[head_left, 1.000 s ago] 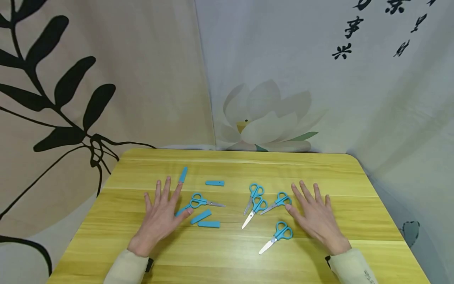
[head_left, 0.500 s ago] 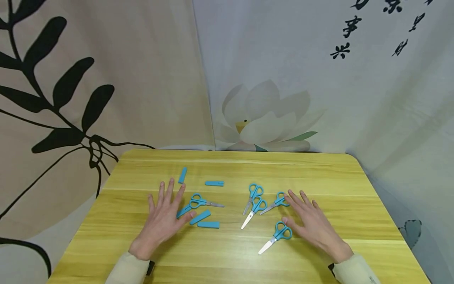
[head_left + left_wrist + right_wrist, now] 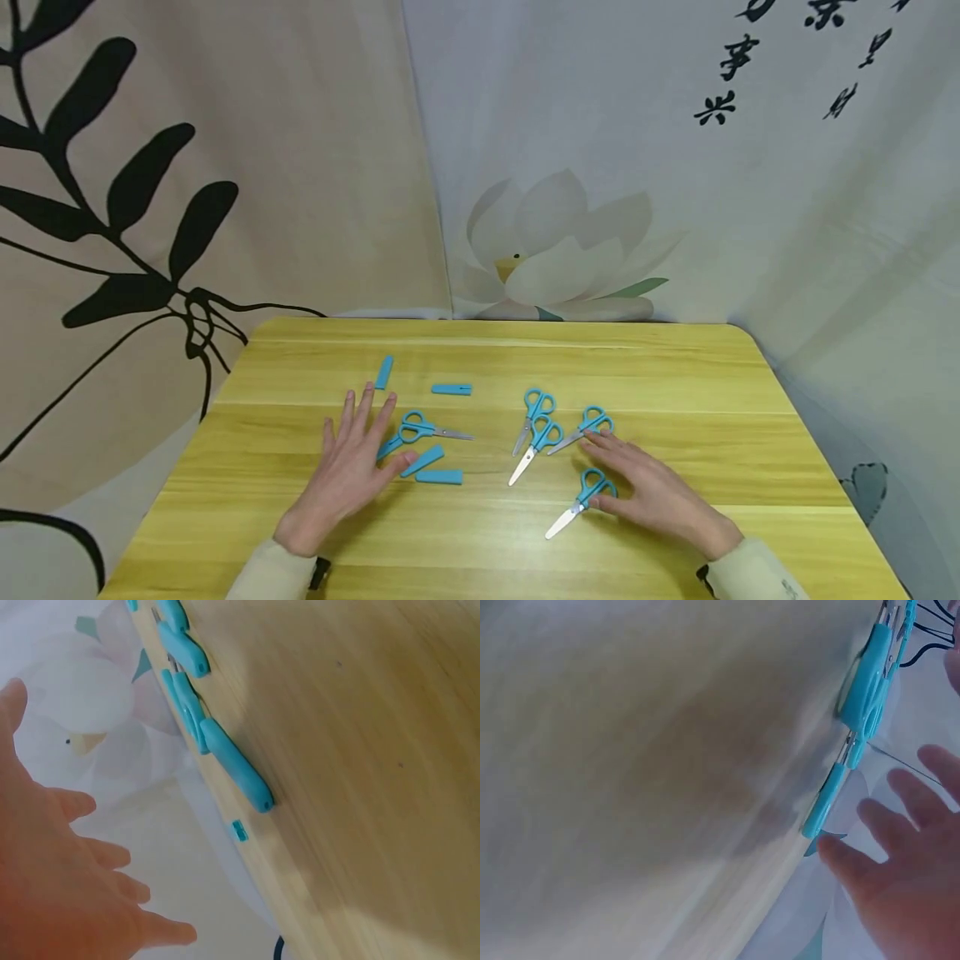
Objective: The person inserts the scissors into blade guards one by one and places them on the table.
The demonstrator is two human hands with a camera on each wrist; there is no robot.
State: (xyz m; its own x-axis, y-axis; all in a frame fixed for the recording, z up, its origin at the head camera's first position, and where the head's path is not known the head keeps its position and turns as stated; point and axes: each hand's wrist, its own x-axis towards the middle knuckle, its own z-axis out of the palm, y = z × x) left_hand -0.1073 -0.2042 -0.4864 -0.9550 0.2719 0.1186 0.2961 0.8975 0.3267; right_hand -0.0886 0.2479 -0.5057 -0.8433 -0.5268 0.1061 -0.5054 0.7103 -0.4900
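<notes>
Four small blue-handled items need grouping: several scissors lie on the wooden table. In the head view, my right hand [image 3: 652,492] hovers at the right group, its fingertips over the handles of one pair of scissors [image 3: 594,421]. Its thumb is at the handles of the front scissors [image 3: 592,489]; contact is unclear. Two overlapping pairs, the rear scissors [image 3: 538,406] and middle scissors [image 3: 542,437], lie further left. My left hand [image 3: 348,471] is spread with straight fingers, holding nothing. Beside its thumb lie blue blade covers [image 3: 423,460] and another pair of scissors [image 3: 420,427].
Further back lie two more blade covers, an upright-lying one [image 3: 384,372] and a sideways one [image 3: 452,389]. The table [image 3: 480,550] ends at a printed curtain [image 3: 337,167] behind it.
My right hand has moved left and lowered toward the scissors, its fingers drawing closer together. The left hand has shifted slightly right. The scissors and covers lie as before.
</notes>
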